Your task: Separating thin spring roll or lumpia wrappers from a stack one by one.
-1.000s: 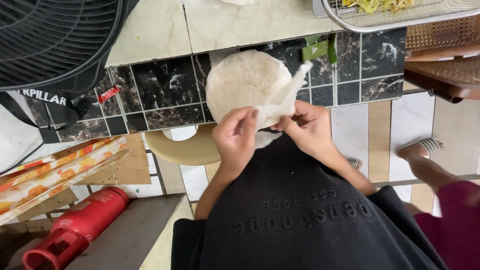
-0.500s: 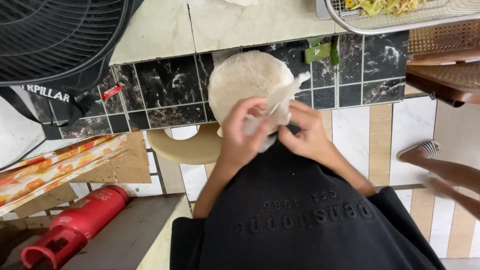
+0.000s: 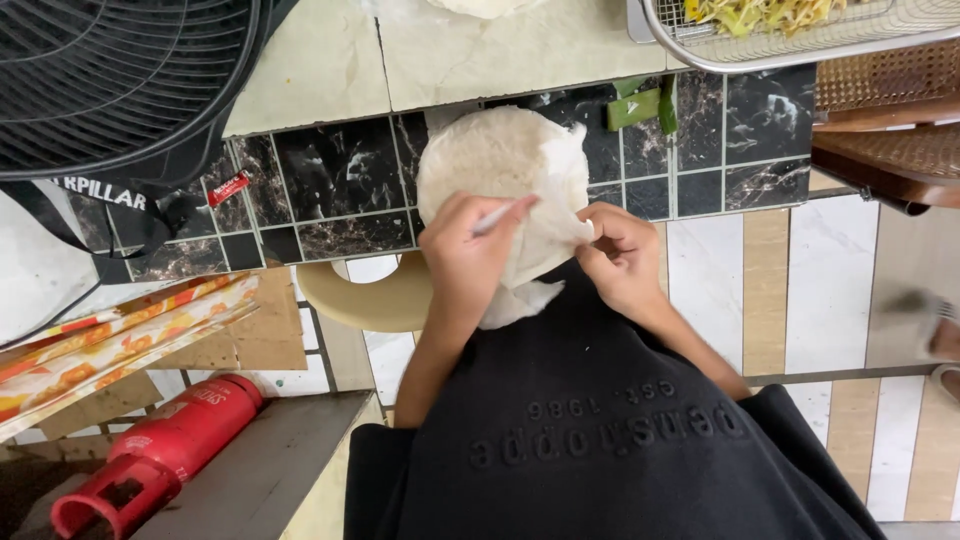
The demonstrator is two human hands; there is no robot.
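Head view looks straight down on a person in a black sweatshirt (image 3: 600, 440) peeling a thin white sheet (image 3: 545, 235) off a round stack of pale flatbread wrappers (image 3: 490, 160). The stack sits at the near edge of the desk (image 3: 330, 60), partly over its black marble-tiled front (image 3: 340, 195), at the middle of the scene.

The left hand (image 3: 468, 262) lies on top of the stack and the sheet, its fingers (image 3: 500, 215) narrow and pinched on the sheet's edge. The right hand (image 3: 622, 262) is just right of the stack, fingers curled shut on the sheet's crumpled right side.

To do this well, I judge, the pull should stay low and slow, with the left hand pressing the stack flat so that only one layer lifts. A sharp tug would likely tear so thin a sheet.

The desk top is pale stone. On its far right stands a wire basket (image 3: 800, 45) holding yellowish shreds, and green scraps (image 3: 640, 105) lie near it. At far left is a black fan (image 3: 120, 80). Below, the floor (image 3: 720, 290) is white tile with tan stripes; a round cream stool (image 3: 365, 295) stands beneath the stack. At near left lie a red gas cylinder (image 3: 160, 455) and some printed packaging (image 3: 100, 345). A wooden chair edge (image 3: 890, 140) shows at right.
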